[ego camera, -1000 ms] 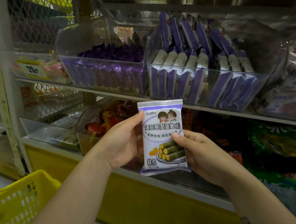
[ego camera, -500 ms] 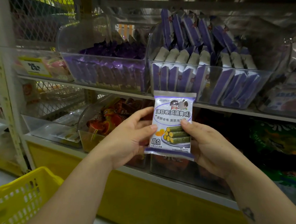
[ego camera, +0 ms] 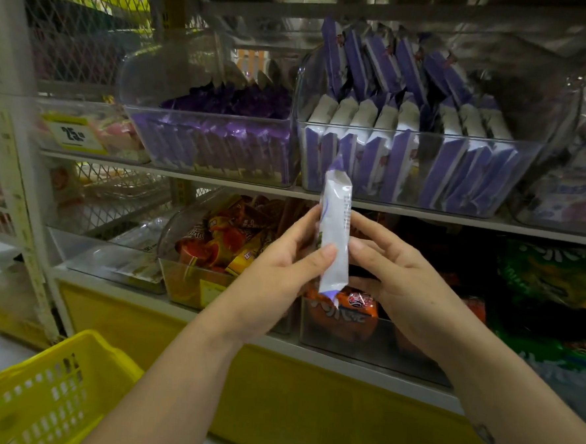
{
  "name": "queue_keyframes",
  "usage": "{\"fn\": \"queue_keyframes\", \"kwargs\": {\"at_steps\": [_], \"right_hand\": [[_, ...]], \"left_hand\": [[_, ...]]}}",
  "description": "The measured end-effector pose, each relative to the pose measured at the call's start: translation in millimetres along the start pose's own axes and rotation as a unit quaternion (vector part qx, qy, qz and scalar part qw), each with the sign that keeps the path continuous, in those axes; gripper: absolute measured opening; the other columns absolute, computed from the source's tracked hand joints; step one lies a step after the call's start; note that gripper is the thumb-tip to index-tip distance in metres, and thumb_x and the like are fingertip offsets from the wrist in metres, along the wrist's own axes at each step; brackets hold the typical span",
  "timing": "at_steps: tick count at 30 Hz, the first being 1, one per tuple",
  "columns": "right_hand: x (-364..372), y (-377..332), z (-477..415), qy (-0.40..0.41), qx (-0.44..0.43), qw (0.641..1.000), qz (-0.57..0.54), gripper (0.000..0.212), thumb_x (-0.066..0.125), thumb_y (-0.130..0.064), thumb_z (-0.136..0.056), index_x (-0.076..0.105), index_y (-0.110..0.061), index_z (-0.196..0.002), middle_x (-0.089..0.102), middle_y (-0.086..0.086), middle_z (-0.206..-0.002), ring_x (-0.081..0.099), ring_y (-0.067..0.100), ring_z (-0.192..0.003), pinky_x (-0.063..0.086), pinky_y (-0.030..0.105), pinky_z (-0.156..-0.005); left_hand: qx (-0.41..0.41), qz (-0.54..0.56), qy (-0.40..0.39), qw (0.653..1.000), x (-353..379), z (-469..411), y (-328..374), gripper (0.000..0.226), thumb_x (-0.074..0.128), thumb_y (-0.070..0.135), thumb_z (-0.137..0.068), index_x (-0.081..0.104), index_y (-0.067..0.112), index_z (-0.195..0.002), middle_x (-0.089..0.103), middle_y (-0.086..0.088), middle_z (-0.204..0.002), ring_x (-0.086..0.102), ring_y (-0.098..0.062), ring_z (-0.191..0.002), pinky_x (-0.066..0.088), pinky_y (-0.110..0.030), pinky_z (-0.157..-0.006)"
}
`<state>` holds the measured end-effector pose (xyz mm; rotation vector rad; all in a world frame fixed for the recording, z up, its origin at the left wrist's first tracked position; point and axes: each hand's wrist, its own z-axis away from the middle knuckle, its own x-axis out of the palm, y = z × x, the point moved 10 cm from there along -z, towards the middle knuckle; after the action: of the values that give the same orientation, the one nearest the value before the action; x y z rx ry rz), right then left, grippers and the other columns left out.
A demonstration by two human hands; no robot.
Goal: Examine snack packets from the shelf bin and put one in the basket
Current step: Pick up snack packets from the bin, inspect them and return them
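A white and purple snack packet [ego camera: 336,224] stands upright and edge-on in front of the shelves, so only its narrow side shows. My left hand [ego camera: 278,276] pinches it from the left with the thumb on its lower half. My right hand [ego camera: 394,279] touches it from the right with fingers spread. Behind it, a clear shelf bin [ego camera: 425,175] holds several matching purple and white packets standing in rows. The yellow basket [ego camera: 37,401] sits at the bottom left, below my left forearm.
Left of that bin, a second clear bin [ego camera: 213,148] holds dark purple packets. On the lower shelf, a bin of orange and red snacks [ego camera: 214,248] sits beside green bags [ego camera: 552,272] at the right. A white shelf post [ego camera: 16,184] rises at the left.
The packet has turned from face-on to edge-on between my hands, and its printed front no longer shows. My hands have shifted slightly right and up.
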<state>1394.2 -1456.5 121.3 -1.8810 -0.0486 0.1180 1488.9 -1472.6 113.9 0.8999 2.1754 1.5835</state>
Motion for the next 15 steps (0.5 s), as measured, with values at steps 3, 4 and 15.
{"fn": "queue_keyframes", "kwargs": {"at_steps": [3,4,15], "right_hand": [[-2.5,4.6,-0.8,0.0,0.018,0.999,-0.047,0.076,0.07,-0.037,-0.071,0.039,-0.036,-0.14,0.072,-0.006,-0.113,0.07,0.015,-0.102,0.06,0.035,-0.08],[-3.9,5.6,-0.4,0.002,0.024,0.998,-0.054,0.082,0.073,-0.038,-0.066,0.038,-0.038,-0.139,0.072,-0.007,-0.112,0.07,0.015,-0.102,0.06,0.036,-0.078],[-16.7,-5.9,9.2,0.029,-0.056,0.982,0.18,0.071,0.08,-0.013,-0.075,0.043,-0.054,-0.119,0.066,-0.03,-0.106,0.066,-0.004,-0.098,0.057,0.017,-0.072]], "left_hand": [[-0.041,0.113,-0.036,0.992,8.2,1.5,-7.0,0.059,0.049,0.016,-0.092,0.034,0.023,-0.149,0.057,-0.009,-0.139,0.057,-0.027,-0.124,0.052,-0.038,-0.099],[-0.049,0.129,-0.046,0.989,9.1,2.0,-8.2,0.058,0.048,0.014,-0.092,0.036,0.023,-0.147,0.059,-0.009,-0.137,0.059,-0.027,-0.122,0.054,-0.038,-0.096],[0.082,0.008,0.124,0.989,-37.4,0.3,15.8,0.052,0.064,0.02,-0.083,0.052,0.038,-0.13,0.062,0.006,-0.128,0.061,-0.01,-0.118,0.055,-0.025,-0.085]]}}
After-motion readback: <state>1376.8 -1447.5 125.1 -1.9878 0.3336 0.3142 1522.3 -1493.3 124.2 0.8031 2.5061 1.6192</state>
